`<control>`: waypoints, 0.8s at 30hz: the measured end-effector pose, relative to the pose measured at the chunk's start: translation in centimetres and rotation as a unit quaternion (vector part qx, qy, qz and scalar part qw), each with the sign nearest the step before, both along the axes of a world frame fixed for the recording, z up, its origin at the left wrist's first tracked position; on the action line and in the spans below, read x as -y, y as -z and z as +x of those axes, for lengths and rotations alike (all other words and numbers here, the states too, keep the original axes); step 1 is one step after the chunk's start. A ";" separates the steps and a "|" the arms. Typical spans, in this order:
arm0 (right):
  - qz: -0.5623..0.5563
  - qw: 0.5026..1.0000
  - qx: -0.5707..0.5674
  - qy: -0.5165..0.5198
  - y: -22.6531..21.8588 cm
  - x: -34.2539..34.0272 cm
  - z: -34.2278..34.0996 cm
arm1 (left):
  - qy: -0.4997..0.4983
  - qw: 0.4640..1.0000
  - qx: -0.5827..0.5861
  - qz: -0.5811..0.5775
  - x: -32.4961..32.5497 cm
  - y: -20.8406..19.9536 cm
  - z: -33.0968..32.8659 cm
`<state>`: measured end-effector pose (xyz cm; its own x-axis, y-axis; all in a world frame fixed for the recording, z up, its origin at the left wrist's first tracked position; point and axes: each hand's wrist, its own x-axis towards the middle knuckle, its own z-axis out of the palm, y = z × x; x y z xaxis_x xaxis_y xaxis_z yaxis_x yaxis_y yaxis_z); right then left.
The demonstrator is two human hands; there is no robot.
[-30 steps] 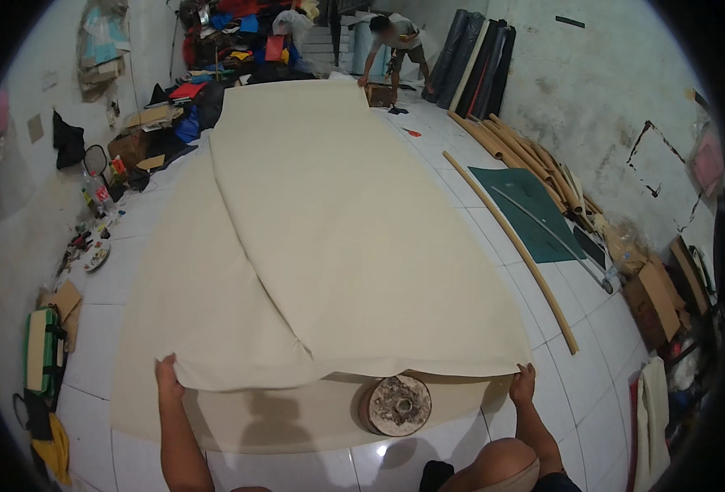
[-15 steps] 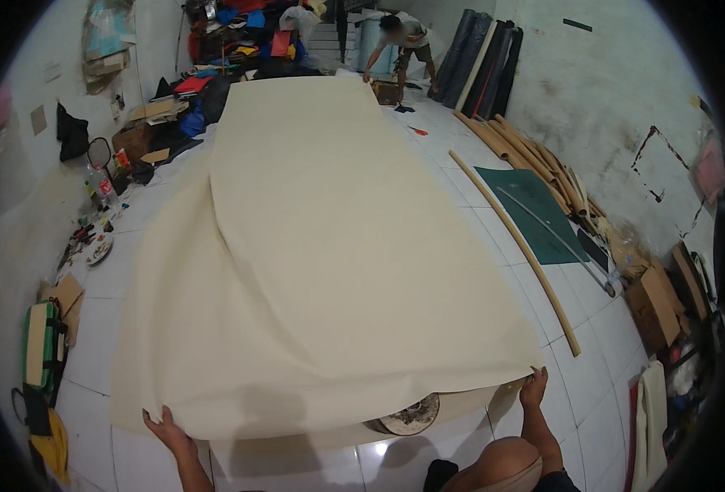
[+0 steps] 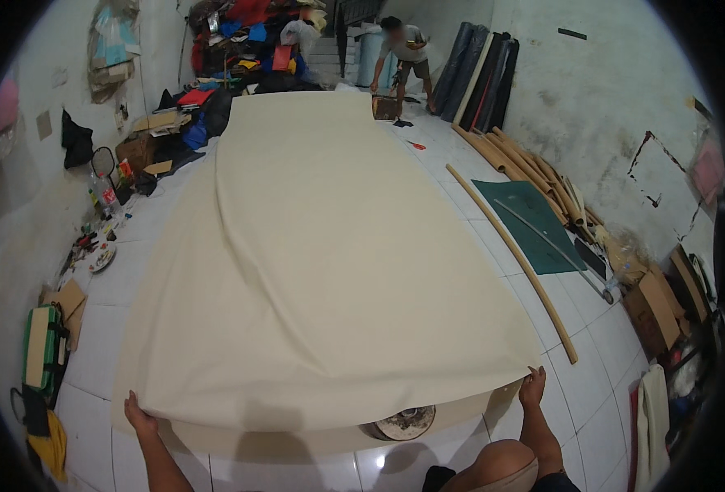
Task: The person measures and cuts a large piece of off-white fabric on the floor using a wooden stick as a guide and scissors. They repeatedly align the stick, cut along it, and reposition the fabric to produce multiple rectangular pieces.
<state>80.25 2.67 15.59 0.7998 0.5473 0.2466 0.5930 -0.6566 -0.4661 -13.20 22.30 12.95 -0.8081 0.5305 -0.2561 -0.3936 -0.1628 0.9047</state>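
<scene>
A wide cream sheet of fabric [image 3: 362, 246] stretches away from me over the floor, with a long crease running along its left part. My left hand [image 3: 138, 412] grips the near left corner, fingers closed on the edge. At the near right corner, my right hand [image 3: 532, 387] pinches the edge between thumb and fingers. A second cream layer [image 3: 190, 436] shows under the near edge. Partly covered by the sheet, a round, stained disc-like object [image 3: 407, 424] sits on the floor between my hands. My bent knee [image 3: 506, 461] is beside my right forearm.
Another person [image 3: 403, 61] bends by the sheet's far right corner. To the right lie a long cardboard tube [image 3: 514, 262], a green mat [image 3: 529, 225] with a metal rod [image 3: 552, 248], and several more tubes [image 3: 526, 168]. Dark rolls [image 3: 481, 78] lean on the wall; clutter [image 3: 174, 123] lines the left.
My left hand has moved left and slightly away from me, its spread fingers now closed on the edge. The near left of the sheet is pulled outward, and its crease has shifted.
</scene>
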 end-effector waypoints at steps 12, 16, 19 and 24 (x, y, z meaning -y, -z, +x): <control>-0.020 0.999 0.024 0.017 0.1 0.1 1.9 | -0.158 0.891 -0.413 -0.104 8.5 -9.9 1.8; -0.007 0.999 0.035 0.028 0.2 0.3 2.5 | -0.170 0.898 -0.377 -0.148 11.1 -6.4 2.1; 0.013 0.999 0.038 0.020 0.0 -0.1 2.1 | -0.147 0.926 -0.316 -0.143 11.2 -2.0 -0.1; 0.088 0.996 0.034 0.003 -1.1 -1.7 0.9 | -0.067 0.969 -0.203 -0.127 9.4 1.5 -2.4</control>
